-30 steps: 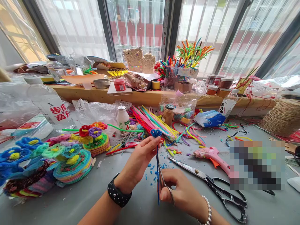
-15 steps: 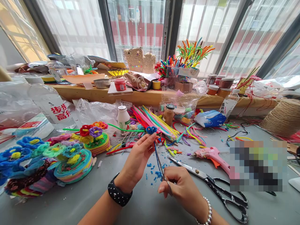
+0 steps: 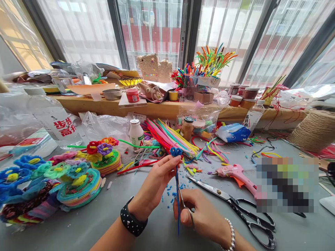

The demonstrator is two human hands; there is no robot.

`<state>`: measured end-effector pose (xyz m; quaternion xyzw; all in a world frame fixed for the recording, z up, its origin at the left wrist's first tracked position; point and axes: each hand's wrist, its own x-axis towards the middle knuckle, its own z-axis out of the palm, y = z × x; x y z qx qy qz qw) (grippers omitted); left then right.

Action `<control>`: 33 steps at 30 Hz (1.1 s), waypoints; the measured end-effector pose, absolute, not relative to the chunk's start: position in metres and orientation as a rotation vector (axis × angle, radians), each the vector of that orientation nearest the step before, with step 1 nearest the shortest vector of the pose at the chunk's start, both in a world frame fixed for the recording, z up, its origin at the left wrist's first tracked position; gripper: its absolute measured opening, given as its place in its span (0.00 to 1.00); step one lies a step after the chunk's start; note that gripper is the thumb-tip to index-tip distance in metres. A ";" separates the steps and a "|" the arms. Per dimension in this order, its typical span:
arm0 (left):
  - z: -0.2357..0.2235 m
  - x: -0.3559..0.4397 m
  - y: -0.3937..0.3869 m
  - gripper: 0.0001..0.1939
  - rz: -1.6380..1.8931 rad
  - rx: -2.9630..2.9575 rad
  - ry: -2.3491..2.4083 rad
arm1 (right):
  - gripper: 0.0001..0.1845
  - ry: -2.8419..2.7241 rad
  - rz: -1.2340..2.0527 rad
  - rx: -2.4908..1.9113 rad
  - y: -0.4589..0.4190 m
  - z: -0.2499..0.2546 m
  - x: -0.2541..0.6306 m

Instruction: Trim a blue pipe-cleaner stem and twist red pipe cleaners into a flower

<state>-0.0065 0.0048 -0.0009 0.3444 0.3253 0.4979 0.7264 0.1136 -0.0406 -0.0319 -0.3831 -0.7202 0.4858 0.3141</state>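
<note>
My left hand [image 3: 159, 177], wearing a black dotted band, pinches a small blue pipe-cleaner flower [image 3: 176, 151] just below its head. From those fingers a thin blue stem [image 3: 178, 209] hangs down past my right hand. A slim pair of small scissors [image 3: 183, 200] is gripped in my right hand [image 3: 201, 212], its fingers in the handle loops and the blades pointing up along the stem toward my left fingertips. Whether the blades touch the stem I cannot tell. Blue fuzz clippings [image 3: 170, 191] lie on the table behind the hands.
Large black-handled scissors [image 3: 230, 200] and a pink glue gun [image 3: 238, 174] lie to the right. Finished pipe-cleaner flowers [image 3: 34, 167] crowd the left side. Loose pipe cleaners [image 3: 172, 137], a white bottle [image 3: 136, 134] and a brown jar [image 3: 187, 128] stand or lie behind. Twine spool [image 3: 312, 130] at far right.
The flower has moved slightly right and down with my left hand. Its stem now hangs straight down in front of my right hand, and the small scissors stand more upright. The view shifted slightly.
</note>
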 end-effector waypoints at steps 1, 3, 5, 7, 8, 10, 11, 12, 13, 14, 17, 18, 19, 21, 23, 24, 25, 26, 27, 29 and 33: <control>-0.001 -0.006 0.004 0.02 1.095 0.768 0.719 | 0.35 -1.895 1.273 -1.007 -0.040 -0.033 0.113; -0.001 -0.006 0.004 0.02 1.100 0.769 0.723 | 0.34 -1.886 1.242 -1.014 -0.040 -0.034 0.112; 0.000 -0.006 0.004 0.02 1.109 0.756 0.728 | 0.34 -1.868 1.198 -1.044 -0.039 -0.035 0.111; 0.000 -0.006 0.006 0.02 1.128 0.736 0.727 | 0.33 -1.842 1.148 -1.078 -0.038 -0.036 0.110; 0.000 -0.006 0.006 0.02 1.138 0.727 0.724 | 0.32 -1.830 1.124 -1.089 -0.037 -0.036 0.111; 0.001 -0.006 0.007 0.03 1.154 0.714 0.716 | 0.32 -1.814 1.084 -1.101 -0.037 -0.037 0.111; 0.001 -0.006 0.007 0.03 1.159 0.710 0.712 | 0.32 -1.812 1.070 -1.104 -0.037 -0.036 0.111; 0.001 -0.006 0.008 0.03 1.161 0.706 0.708 | 0.32 -1.812 1.063 -1.105 -0.037 -0.036 0.111; 0.001 -0.006 0.007 0.03 1.161 0.702 0.703 | 0.32 -1.813 1.057 -1.105 -0.037 -0.036 0.112; 0.001 -0.006 0.007 0.02 1.159 0.699 0.697 | 0.32 -1.815 1.055 -1.104 -0.037 -0.035 0.112; 0.002 -0.007 0.006 0.01 1.159 0.672 0.688 | 0.32 -1.820 1.058 -1.092 -0.037 -0.035 0.112; 0.003 -0.007 0.006 0.01 1.163 0.663 0.686 | 0.32 -1.821 1.061 -1.092 -0.037 -0.034 0.112; 0.003 -0.007 0.006 0.01 1.167 0.657 0.685 | 0.32 -1.824 1.063 -1.094 -0.038 -0.034 0.112; 0.003 -0.007 0.006 0.02 1.170 0.661 0.684 | 0.32 -1.830 1.072 -1.101 -0.038 -0.034 0.113; 0.003 -0.007 0.006 0.02 1.167 0.687 0.687 | 0.32 -1.835 1.110 -1.092 -0.038 -0.033 0.113; 0.002 -0.007 0.006 0.03 1.163 0.704 0.688 | 0.33 -1.838 1.140 -1.077 -0.039 -0.032 0.113; 0.002 -0.007 0.006 0.02 1.158 0.721 0.686 | 0.33 -1.842 1.175 -1.057 -0.040 -0.032 0.113; 0.002 -0.007 0.006 0.02 1.155 0.736 0.681 | 0.34 -1.844 1.208 -1.037 -0.040 -0.031 0.113; 0.001 -0.007 0.006 0.01 1.150 0.747 0.672 | 0.35 -1.848 1.232 -1.020 -0.041 -0.031 0.112; 0.001 -0.007 0.005 0.02 1.132 0.768 0.660 | 0.36 -1.856 1.250 -1.001 -0.042 -0.031 0.112; 0.002 -0.006 0.004 0.03 1.097 0.802 0.663 | 0.34 -1.854 1.223 -0.999 -0.042 -0.032 0.112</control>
